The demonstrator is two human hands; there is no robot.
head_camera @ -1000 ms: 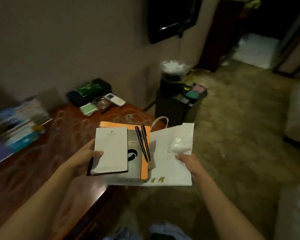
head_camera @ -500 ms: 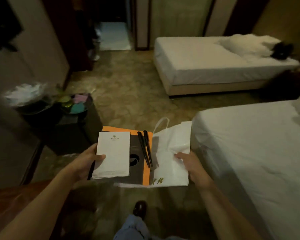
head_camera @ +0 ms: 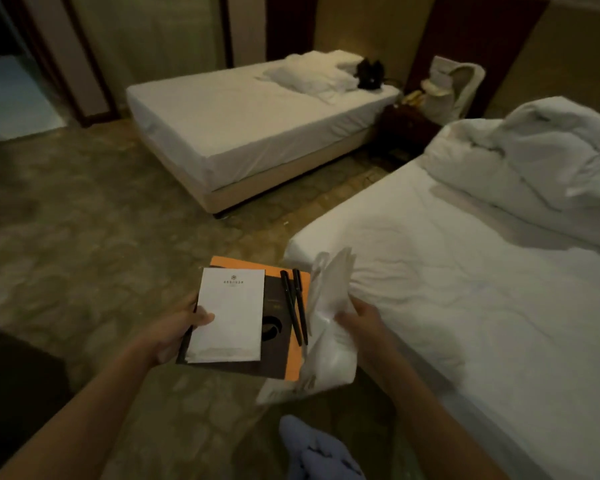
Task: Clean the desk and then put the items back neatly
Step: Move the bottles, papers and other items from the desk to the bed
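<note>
A stack of stationery is held by the left hand (head_camera: pixel 174 336), thumb pressed on the white notepad (head_camera: pixel 231 315) that tops a dark folder (head_camera: pixel 274 344) and an orange booklet (head_camera: pixel 295 355). Two black pens (head_camera: pixel 293 303) are laid on the folder, right of the notepad. Further right, a crumpled white paper bag (head_camera: pixel 329 341) is gripped by the right hand (head_camera: pixel 359 322), just beside the near bed (head_camera: pixel 465 289).

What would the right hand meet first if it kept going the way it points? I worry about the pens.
Probably the two black pens: the right hand, gripping the white bag, points left toward them. Depth is unclear.
</note>
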